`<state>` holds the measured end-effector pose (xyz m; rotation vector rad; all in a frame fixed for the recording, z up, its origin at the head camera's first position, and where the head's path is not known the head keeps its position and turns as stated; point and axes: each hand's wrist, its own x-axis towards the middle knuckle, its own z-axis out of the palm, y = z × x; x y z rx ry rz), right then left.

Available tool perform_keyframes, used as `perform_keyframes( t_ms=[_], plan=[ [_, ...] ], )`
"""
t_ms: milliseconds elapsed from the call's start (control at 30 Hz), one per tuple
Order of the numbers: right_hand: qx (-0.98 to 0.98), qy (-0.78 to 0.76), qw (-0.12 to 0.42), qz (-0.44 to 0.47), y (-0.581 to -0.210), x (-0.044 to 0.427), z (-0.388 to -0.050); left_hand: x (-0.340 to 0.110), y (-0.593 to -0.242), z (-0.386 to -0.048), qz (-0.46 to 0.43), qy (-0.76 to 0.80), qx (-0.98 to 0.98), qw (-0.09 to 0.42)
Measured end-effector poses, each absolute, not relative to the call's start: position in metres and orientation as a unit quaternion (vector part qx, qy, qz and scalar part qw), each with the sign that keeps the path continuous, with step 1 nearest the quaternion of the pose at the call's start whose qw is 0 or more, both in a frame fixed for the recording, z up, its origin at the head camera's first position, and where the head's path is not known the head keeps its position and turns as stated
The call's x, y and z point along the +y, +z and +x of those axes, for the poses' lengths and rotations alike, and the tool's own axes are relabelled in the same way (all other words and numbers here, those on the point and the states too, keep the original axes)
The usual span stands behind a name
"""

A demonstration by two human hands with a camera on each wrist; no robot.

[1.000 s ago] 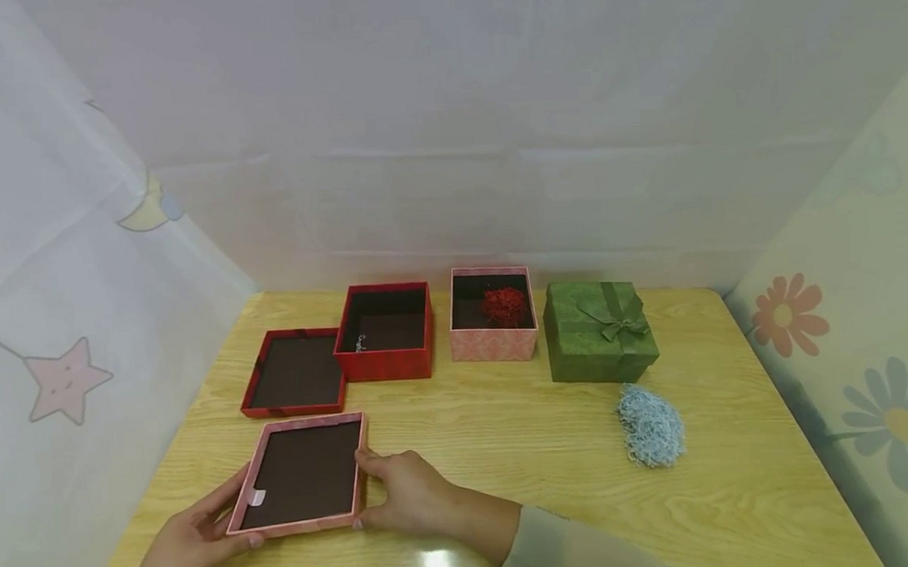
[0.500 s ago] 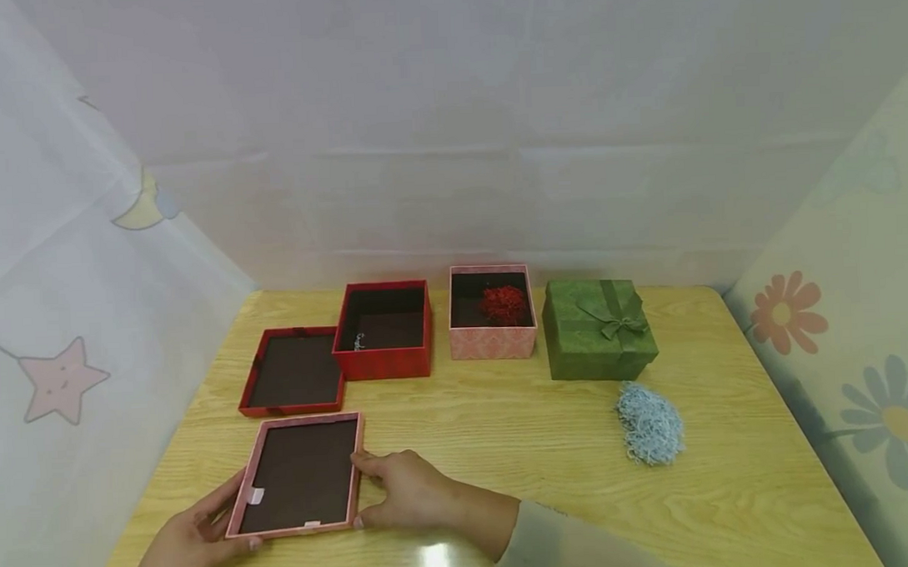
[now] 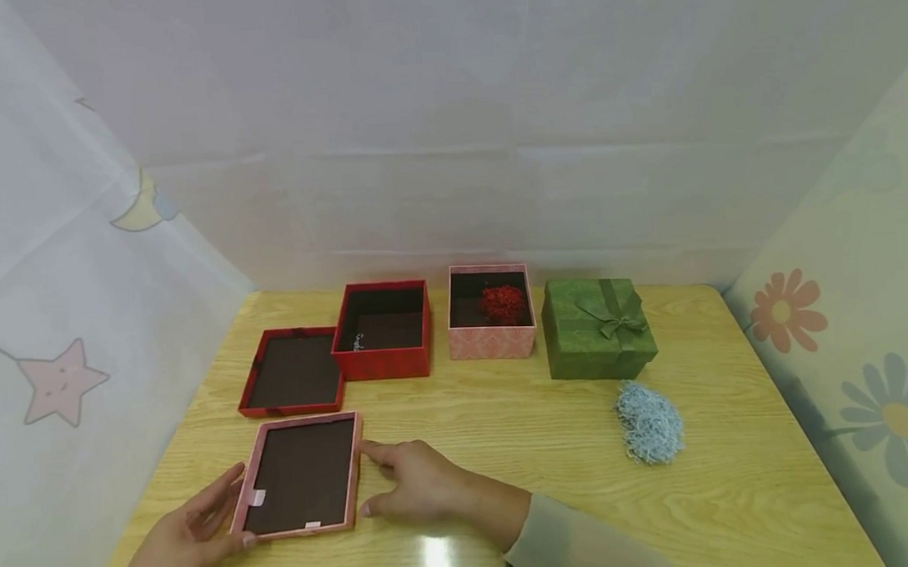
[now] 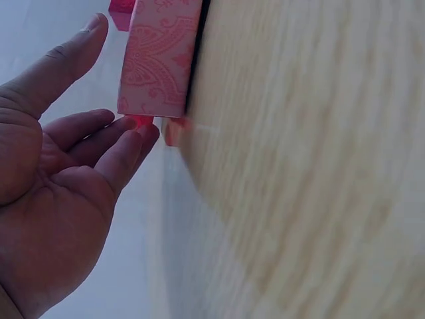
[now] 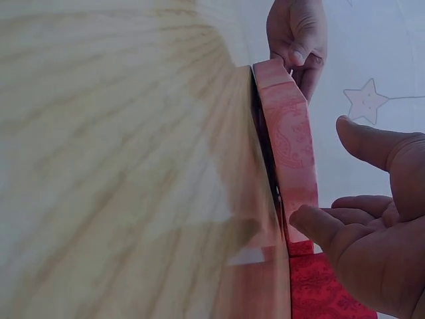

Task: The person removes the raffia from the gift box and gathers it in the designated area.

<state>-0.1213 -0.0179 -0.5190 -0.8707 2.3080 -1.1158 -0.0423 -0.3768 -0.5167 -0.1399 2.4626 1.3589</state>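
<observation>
A pink patterned box lid lies on the table with its dark inside facing up, a small white tab at its left and front edges. Beside its left edge is my left hand, thumb and fingers spread apart; in the left wrist view the fingertips are at the lid's end. My right hand is at the right edge, index fingertip at the rim and thumb held away. In the right wrist view that hand looks loosely spread, with a fingertip at the lid's patterned side.
Behind the pink lid lies a red lid, partly under or against an open red box. An open pink box holds red shredded paper. A green box with a bow and light blue shredded paper are to the right.
Both hands have loosened from the pink lid; the right thumb and fingers have drawn back slightly from its edge. The lid has settled flat on the table.
</observation>
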Motion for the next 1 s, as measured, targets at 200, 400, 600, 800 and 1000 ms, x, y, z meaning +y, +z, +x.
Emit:
perform_keyframes(
  t_ms=[200, 400, 600, 800, 1000],
  plan=[
    [0.816, -0.431, 0.227, -0.311, -0.515, -0.010, -0.125, -0.374, -0.510, -0.042, -0.029, 0.472, 0.873, 0.124],
    [0.795, -0.475, 0.244, -0.288, -0.512, -0.001, -0.127, -0.368, -0.499, -0.043, -0.007, 0.463, 0.881, 0.091],
    [0.775, -0.514, 0.250, -0.269, -0.510, 0.008, -0.130, -0.357, -0.487, -0.047, 0.031, 0.523, 0.848, 0.076],
    [0.766, -0.531, 0.252, -0.259, -0.509, 0.016, -0.132, -0.342, -0.475, -0.055, 0.021, 0.513, 0.853, 0.095],
    [0.765, -0.537, 0.246, -0.257, -0.504, 0.025, -0.134, -0.326, -0.471, -0.068, 0.052, 0.502, 0.861, 0.061]
  ],
)
